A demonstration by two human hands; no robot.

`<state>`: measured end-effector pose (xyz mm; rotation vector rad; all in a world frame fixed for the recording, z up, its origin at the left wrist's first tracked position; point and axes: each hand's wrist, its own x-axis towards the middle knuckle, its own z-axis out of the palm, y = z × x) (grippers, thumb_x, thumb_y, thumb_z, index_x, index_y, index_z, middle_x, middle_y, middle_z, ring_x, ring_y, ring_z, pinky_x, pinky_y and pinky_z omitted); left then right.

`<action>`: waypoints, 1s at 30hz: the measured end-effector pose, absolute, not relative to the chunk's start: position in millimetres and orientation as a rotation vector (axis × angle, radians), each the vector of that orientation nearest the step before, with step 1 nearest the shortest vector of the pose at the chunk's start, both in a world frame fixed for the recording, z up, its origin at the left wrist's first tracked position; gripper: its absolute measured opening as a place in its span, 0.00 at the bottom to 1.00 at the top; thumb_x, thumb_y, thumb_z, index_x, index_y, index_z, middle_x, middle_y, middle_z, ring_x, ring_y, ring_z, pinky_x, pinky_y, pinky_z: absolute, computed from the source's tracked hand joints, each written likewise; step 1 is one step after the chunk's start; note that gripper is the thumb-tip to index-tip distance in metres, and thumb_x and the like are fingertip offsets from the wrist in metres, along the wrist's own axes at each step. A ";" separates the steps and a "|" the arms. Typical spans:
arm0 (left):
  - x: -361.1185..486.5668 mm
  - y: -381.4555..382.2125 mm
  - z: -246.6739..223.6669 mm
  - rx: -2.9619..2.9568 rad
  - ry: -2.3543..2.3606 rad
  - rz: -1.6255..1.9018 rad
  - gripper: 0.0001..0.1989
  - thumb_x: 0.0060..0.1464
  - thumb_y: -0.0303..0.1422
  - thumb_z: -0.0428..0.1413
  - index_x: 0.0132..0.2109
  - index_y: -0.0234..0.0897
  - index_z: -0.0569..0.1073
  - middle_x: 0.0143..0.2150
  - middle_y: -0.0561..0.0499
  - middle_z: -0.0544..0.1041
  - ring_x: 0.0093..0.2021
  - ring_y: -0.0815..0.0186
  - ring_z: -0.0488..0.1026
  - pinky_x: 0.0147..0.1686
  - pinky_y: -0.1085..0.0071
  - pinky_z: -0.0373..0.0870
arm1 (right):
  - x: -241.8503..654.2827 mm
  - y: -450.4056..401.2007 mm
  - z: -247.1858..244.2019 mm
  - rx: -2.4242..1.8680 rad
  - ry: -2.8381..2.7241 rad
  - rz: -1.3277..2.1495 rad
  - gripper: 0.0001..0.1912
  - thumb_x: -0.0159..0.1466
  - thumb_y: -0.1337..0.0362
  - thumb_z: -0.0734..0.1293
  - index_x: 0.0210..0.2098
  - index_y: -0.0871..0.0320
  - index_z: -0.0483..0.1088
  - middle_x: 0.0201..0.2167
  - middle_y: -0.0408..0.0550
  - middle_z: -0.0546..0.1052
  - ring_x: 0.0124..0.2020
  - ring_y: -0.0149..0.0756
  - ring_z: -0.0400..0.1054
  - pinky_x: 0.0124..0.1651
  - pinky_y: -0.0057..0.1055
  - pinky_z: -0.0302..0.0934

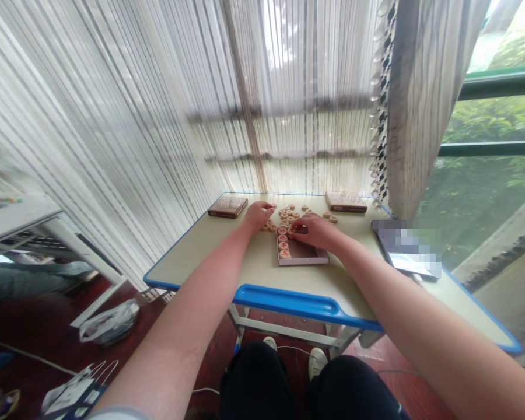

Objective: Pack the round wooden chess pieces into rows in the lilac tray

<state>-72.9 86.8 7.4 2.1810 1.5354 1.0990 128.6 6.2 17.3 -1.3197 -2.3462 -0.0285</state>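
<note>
A shallow open box (304, 261) rests on the desk, with a column of round xiangqi pieces (284, 245) with red characters along its left side. My right hand (315, 230) reaches over the box, its fingers closed on a xiangqi piece (291, 232) at the top of a second column. Left of the loose pieces, my left hand (259, 214) pinches another xiangqi piece (273, 206) between thumb and fingertips, just above the desk. Several loose xiangqi pieces (289, 214) lie heaped behind the box, between both hands.
Flat brown boxes lie at the back left (228, 206) and back right (345, 202) of the desk (192, 256). A tablet-like device (398, 251), partly blurred, is at the right edge. String curtains (306, 134) hang behind. Plastic bags (109, 324) sit on the floor at left.
</note>
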 end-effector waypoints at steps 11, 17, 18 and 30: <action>-78.4 93.1 1.1 2.390 1.688 1.100 0.14 0.51 0.34 0.49 0.41 0.34 0.75 0.43 0.45 0.75 0.46 0.62 0.69 0.50 0.68 0.63 | 129.6 6.9 15.0 -1.303 -2.319 0.010 0.15 0.54 0.55 0.66 0.38 0.53 0.73 0.34 0.47 0.75 0.36 0.37 0.67 0.35 0.30 0.57; -76.6 98.4 -10.8 2.413 1.664 0.793 0.23 0.55 0.40 0.45 0.53 0.33 0.68 0.54 0.39 0.68 0.55 0.56 0.64 0.54 0.61 0.57 | 136.7 15.6 10.6 -1.345 -1.998 0.181 0.18 0.54 0.53 0.65 0.41 0.55 0.72 0.33 0.46 0.75 0.33 0.35 0.67 0.36 0.30 0.58; -75.8 99.4 -11.9 2.406 1.657 0.776 0.24 0.55 0.42 0.45 0.55 0.34 0.66 0.55 0.39 0.67 0.55 0.56 0.63 0.54 0.60 0.57 | 139.4 19.0 9.1 -1.372 -1.917 0.209 0.19 0.54 0.52 0.65 0.41 0.56 0.72 0.33 0.46 0.75 0.32 0.35 0.67 0.35 0.30 0.58; -67.1 116.4 -6.4 2.238 1.710 0.717 0.38 0.48 0.58 0.43 0.58 0.37 0.61 0.63 0.41 0.56 0.62 0.53 0.53 0.57 0.61 0.50 | 161.5 48.9 -6.9 -1.513 -1.537 0.283 0.19 0.57 0.51 0.60 0.34 0.59 0.73 0.31 0.49 0.77 0.32 0.35 0.68 0.35 0.29 0.58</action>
